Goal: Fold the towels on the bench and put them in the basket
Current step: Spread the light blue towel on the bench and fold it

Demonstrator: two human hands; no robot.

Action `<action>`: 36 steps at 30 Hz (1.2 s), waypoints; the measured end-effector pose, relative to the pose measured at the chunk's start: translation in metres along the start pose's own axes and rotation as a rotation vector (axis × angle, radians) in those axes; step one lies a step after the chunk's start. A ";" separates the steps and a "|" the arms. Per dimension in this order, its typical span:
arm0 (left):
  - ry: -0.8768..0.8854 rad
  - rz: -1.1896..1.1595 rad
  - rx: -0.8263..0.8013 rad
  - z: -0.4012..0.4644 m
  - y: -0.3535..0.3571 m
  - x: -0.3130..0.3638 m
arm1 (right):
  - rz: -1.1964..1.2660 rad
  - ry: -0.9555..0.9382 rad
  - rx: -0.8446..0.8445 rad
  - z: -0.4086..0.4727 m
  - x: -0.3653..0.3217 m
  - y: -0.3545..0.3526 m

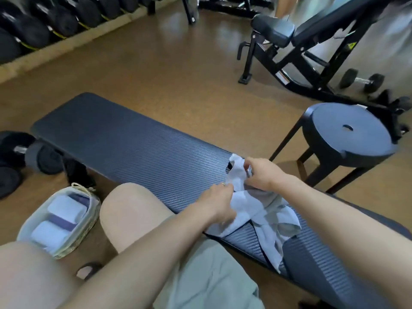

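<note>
Towel: a pale, crumpled towel [256, 210] lies on the dark ribbed counter [138, 148], near its edge closest to the person, one end hanging over that edge.
Left grip: the left hand [219, 205] has its fingers curled into the towel's near folds, holding the cloth.
Right grip: the right hand [265, 172] pinches the towel's far end, lifting a fold off the counter.
Basket: a woven, cloth-lined basket [89, 224] stands on the floor beside the person's knee, left of the counter, with folded towels [58, 221], pale and purple, stacked inside.
Surroundings: a round dark stool [347, 134] stands just beyond the counter's right side; an incline bench [312, 39] sits farther back; a rack of dumbbells [44, 25] lines the far left wall; more dumbbells [20, 157] lie on the floor by the counter's left end.
In the way: the person's bare knee [131, 212] sits between basket and towel.
</note>
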State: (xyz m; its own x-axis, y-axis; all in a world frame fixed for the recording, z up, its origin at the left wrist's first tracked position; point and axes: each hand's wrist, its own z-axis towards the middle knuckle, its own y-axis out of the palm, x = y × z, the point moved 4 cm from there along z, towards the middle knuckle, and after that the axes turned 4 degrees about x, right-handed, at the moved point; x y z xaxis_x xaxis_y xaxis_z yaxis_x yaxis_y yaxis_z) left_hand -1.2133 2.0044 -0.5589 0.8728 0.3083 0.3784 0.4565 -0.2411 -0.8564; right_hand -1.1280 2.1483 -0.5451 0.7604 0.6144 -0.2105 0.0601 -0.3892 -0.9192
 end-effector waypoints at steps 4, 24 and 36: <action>-0.053 -0.079 0.052 -0.002 0.001 -0.009 | 0.130 -0.025 0.069 0.000 -0.014 -0.003; -0.163 -0.318 0.387 -0.042 -0.140 -0.123 | 0.287 -0.360 -0.337 0.013 -0.118 -0.004; 0.005 -0.350 0.555 -0.062 -0.186 -0.129 | 0.225 -0.138 -0.346 0.035 -0.117 -0.043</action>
State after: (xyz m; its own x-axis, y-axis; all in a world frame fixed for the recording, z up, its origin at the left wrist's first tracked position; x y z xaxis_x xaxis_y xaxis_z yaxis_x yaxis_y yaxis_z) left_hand -1.4003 1.9521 -0.4266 0.6905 0.2776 0.6679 0.5576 0.3839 -0.7360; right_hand -1.2422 2.1171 -0.4926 0.6871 0.5651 -0.4567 0.1344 -0.7166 -0.6844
